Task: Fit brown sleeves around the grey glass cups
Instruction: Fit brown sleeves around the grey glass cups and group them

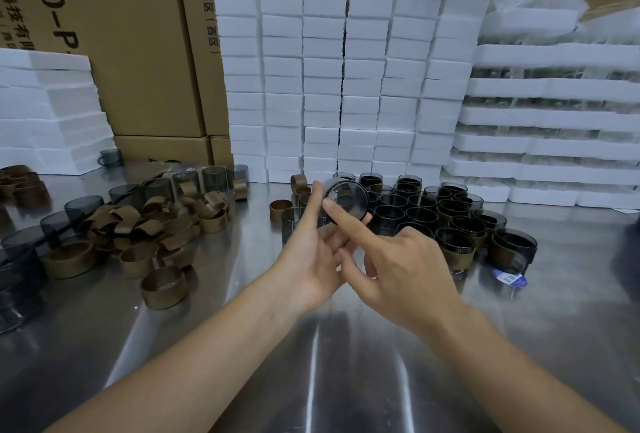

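Observation:
A grey glass cup (347,201) hangs in the air above the table, tipped so a round end faces me; I see no sleeve on it. My left hand (310,256) pinches it, index finger straight up its left side and another fingertip at its right edge. The straight index finger of my right hand (405,270) touches the cup's near rim; its other fingers are curled and hold nothing. Loose brown sleeves (156,221) lie piled at the left, one sleeve (164,287) nearest me. Bare grey cups (83,205) stand behind that pile. Cups with brown sleeves (453,245) cluster at the right.
The work surface is a shiny metal table (311,363). White foam blocks (322,69) are stacked in a wall behind the cups, with foam trays (554,121) at the right and cardboard boxes (138,51) at the left. A blue-and-white label (510,278) lies near the right cups.

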{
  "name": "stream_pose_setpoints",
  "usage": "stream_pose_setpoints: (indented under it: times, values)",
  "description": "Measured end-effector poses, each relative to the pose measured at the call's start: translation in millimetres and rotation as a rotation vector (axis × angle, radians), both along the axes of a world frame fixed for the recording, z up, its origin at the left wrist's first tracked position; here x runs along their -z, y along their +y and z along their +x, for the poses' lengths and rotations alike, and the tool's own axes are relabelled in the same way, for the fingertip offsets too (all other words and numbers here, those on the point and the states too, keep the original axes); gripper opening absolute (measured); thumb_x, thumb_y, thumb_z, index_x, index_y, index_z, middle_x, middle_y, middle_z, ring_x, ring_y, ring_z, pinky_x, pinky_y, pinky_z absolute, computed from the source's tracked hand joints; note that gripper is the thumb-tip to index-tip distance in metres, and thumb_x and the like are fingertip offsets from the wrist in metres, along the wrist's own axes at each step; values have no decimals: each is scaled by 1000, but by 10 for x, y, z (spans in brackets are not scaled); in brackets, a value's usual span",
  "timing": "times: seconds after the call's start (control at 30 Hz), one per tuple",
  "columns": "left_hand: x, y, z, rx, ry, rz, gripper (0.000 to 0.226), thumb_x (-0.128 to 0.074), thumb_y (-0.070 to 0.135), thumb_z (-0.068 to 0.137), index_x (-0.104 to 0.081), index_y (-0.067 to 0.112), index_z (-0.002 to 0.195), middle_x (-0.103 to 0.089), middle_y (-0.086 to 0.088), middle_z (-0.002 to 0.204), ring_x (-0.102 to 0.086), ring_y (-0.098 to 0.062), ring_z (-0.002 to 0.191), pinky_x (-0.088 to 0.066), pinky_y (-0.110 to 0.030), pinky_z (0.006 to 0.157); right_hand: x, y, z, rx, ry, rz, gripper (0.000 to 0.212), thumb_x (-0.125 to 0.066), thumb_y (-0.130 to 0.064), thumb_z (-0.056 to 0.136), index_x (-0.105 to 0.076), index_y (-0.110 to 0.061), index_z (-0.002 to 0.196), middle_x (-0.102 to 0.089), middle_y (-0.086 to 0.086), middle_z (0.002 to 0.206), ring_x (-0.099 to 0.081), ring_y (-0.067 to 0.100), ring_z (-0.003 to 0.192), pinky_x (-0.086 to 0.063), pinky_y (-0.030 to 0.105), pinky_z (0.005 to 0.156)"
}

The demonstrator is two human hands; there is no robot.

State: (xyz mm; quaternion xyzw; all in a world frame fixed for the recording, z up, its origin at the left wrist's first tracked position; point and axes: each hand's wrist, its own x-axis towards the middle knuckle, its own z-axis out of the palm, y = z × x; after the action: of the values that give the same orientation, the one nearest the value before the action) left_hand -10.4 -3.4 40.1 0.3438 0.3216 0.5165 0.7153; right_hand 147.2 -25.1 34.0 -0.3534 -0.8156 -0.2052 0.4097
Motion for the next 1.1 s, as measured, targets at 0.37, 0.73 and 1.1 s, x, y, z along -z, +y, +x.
stream_pose_setpoints:
  times: [0.37, 0.73, 1.1]
  values:
    - [-73, -37, -63, -108, 247, 380, 72, -83, 75, 77, -77, 31, 133, -75, -1, 138, -69, -11, 120, -41, -36, 100, 2, 46, 46, -195, 509, -553, 90, -67, -28, 101, -14, -75, 157, -69, -10, 68, -62, 15, 53, -58, 39, 67]
    - [-63, -21, -87, 11, 189, 408, 84, -86, 74, 72, -76, 15, 131, -78, -6, 113, -71, -12, 90, -46, -37, 91, -88, 90, 9, -748, 885, -1070, 66, -64, -19, 92, -58, -47, 151, -63, 8, 78, -52, 20, 60, -42, 28, 53]
    - [-111, -81, -63, -42, 203, 394, 70, -85, 74, 72, -81, 29, 125, -79, -4, 129, -73, -9, 104, -52, -22, 83, 55, -14, 32, -204, 477, -442, 94, -64, -28, 95, -12, -65, 164, -68, -11, 82, -56, 10, 50, -50, 25, 59]
